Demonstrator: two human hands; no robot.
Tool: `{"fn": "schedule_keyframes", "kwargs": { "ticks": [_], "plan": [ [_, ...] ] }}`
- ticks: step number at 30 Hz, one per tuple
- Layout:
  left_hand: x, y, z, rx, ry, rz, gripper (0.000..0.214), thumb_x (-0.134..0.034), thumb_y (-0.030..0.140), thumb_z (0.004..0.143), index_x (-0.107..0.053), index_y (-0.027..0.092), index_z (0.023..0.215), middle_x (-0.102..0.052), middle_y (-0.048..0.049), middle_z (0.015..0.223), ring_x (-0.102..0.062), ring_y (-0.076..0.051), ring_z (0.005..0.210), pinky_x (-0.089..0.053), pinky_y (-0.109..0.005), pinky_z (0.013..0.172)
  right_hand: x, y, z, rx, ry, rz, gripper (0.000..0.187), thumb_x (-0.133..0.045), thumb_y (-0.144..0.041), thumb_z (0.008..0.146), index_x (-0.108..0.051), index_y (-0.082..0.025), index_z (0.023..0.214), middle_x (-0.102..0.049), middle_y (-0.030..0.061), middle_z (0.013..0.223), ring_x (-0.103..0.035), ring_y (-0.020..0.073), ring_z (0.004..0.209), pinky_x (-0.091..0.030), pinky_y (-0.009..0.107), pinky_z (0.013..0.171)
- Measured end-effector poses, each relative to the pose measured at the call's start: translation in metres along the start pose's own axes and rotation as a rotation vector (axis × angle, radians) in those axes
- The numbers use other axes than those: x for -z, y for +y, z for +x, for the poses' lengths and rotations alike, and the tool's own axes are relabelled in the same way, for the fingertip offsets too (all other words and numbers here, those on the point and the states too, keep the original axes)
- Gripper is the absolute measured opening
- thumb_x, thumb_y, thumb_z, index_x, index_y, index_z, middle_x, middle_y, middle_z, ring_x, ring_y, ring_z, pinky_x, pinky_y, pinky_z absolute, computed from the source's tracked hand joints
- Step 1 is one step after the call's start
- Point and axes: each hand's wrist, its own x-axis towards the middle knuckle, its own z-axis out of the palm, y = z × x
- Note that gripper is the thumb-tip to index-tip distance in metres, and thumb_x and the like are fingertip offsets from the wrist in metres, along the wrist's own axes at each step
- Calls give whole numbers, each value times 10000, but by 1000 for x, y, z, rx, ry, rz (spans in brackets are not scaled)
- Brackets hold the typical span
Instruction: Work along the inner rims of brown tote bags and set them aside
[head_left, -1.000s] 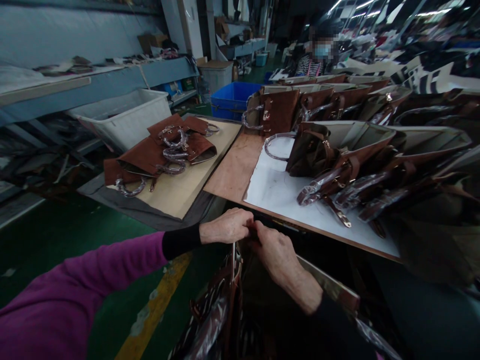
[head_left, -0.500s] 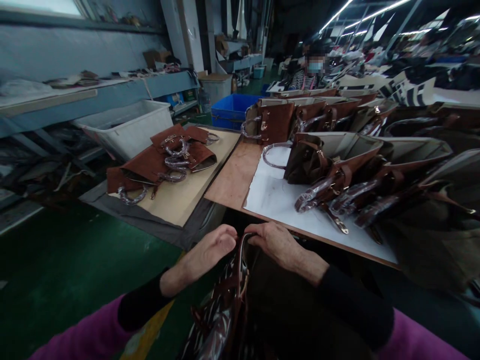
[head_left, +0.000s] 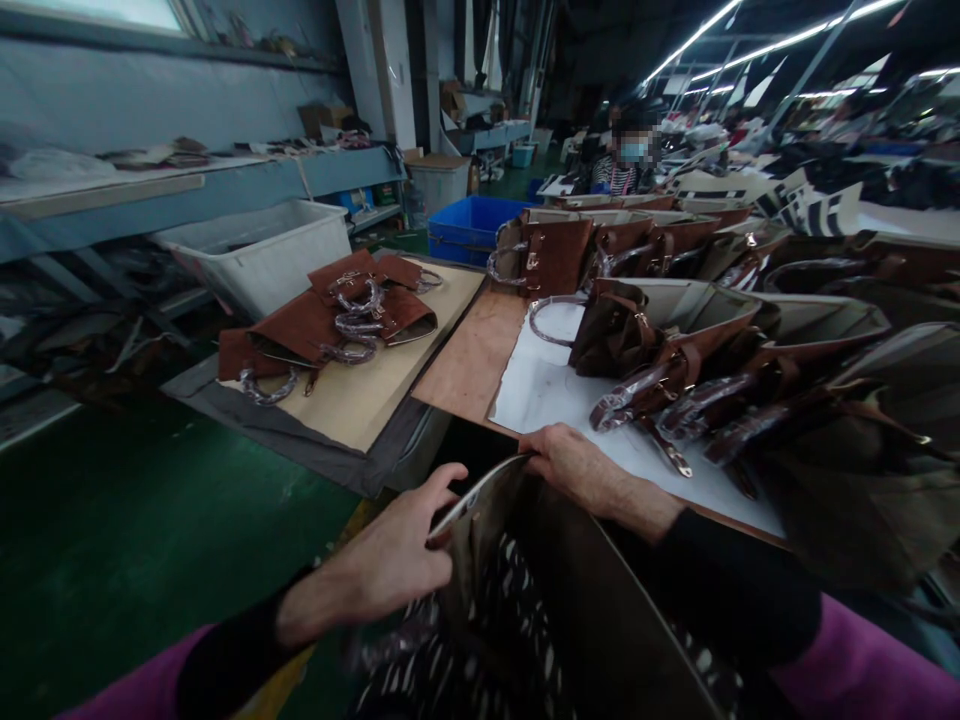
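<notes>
An open bag [head_left: 555, 600] fills the bottom middle of the view, held just below the near edge of the worktable [head_left: 465, 360]. It is stiff and dark brown, its mouth pulled wide. Inside is a dark lining flecked with pale marks (nothing else shows in it). The left hand [head_left: 390, 565] pinches the bag's left rim, thumb and fingers closed on the edge. The right hand [head_left: 577, 465] grips the far rim, fingers folded over it and close together.

On the worktable, a white sheet [head_left: 547, 395] lies under a row of upright brown bags [head_left: 675, 320]. They are open-topped with pale linings, and their curved handles are wrapped in shiny plastic. Against the table's left edge, a tan board [head_left: 367, 390] carries flat, rust-brown, suede-like bags [head_left: 322, 315]. Beyond the board's far edge stand a white rectangular tub [head_left: 255, 250] and a blue crate [head_left: 469, 215]; their contents cannot be seen.
</notes>
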Motion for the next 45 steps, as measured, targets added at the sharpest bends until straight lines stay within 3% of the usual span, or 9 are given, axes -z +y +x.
{"fn": "schedule_keyframes", "kwargs": {
  "ticks": [3, 9, 14, 20, 25, 35, 42, 44, 45],
  "plan": [
    [28, -16, 30, 24, -145, -97, 504, -489, 60, 539, -586, 137, 1027, -630, -8, 852, -563, -152, 744, -421, -204, 603, 20, 3, 0, 28, -47, -29, 168, -513, -167, 724, -666, -183, 791, -648, 40, 742, -566, 166, 755, -366, 232, 663],
    [62, -42, 94, 226, -375, -362, 470, -502, 7, 424, -648, 116, 857, -650, -9, 716, -564, -139, 583, -368, -186, 438, 29, 12, 9, -49, -134, 23, 193, -588, -179, 667, -684, -204, 832, -648, 12, 760, -564, 164, 760, -359, 217, 636],
    [52, -72, 138, 279, -589, -447, 468, -593, 0, 432, -661, 107, 882, -673, -38, 727, -593, -149, 566, -433, -210, 462, 5, 35, 7, -151, -191, 76, 153, -588, -164, 644, -677, -193, 766, -638, -12, 682, -556, 143, 665, -337, 211, 561],
    [34, -83, 173, 261, -580, -443, 405, -562, -2, 432, -663, 121, 805, -658, -11, 659, -575, -127, 529, -438, -195, 454, -36, 50, -8, -337, -66, 121, 260, -464, -202, 747, -613, -156, 955, -658, 58, 825, -578, 165, 743, -366, 235, 621],
    [33, -79, 172, 243, -559, -378, 394, -563, 41, 454, -650, 109, 833, -639, -25, 656, -537, -116, 485, -386, -191, 418, -44, 58, -13, -328, -71, 210, 389, -567, -143, 623, -590, -175, 1010, -665, 22, 838, -587, 161, 748, -377, 216, 608],
    [14, -46, 152, 43, -294, -57, 371, -469, 97, 500, -611, 130, 841, -511, 43, 562, -397, -82, 446, -263, -183, 403, -28, 59, -21, -360, -39, 255, 347, -514, -72, 591, -651, -157, 899, -636, 2, 688, -557, 145, 655, -344, 217, 560],
    [-3, -19, 114, -113, -264, 233, 293, -455, 50, 496, -621, 129, 725, -542, 26, 601, -477, -132, 611, -351, -221, 555, -42, 27, -73, -409, 60, 250, 328, -452, -84, 622, -638, -203, 865, -648, 9, 742, -576, 148, 712, -339, 215, 574],
    [-14, -13, 100, -211, -181, 361, 318, -453, 43, 536, -630, 126, 788, -593, -11, 711, -520, -173, 723, -397, -266, 664, -50, 22, -89, -414, 88, 301, 301, -437, -101, 650, -627, -217, 853, -655, 6, 787, -586, 153, 763, -349, 209, 590],
    [-20, -11, 92, -307, -78, 457, 356, -443, 38, 568, -625, 126, 862, -613, -40, 829, -529, -199, 826, -406, -299, 748, -53, 21, -96, -419, 98, 333, 286, -433, -110, 664, -622, -220, 848, -657, 5, 802, -589, 157, 783, -354, 207, 595]
  ]
}}
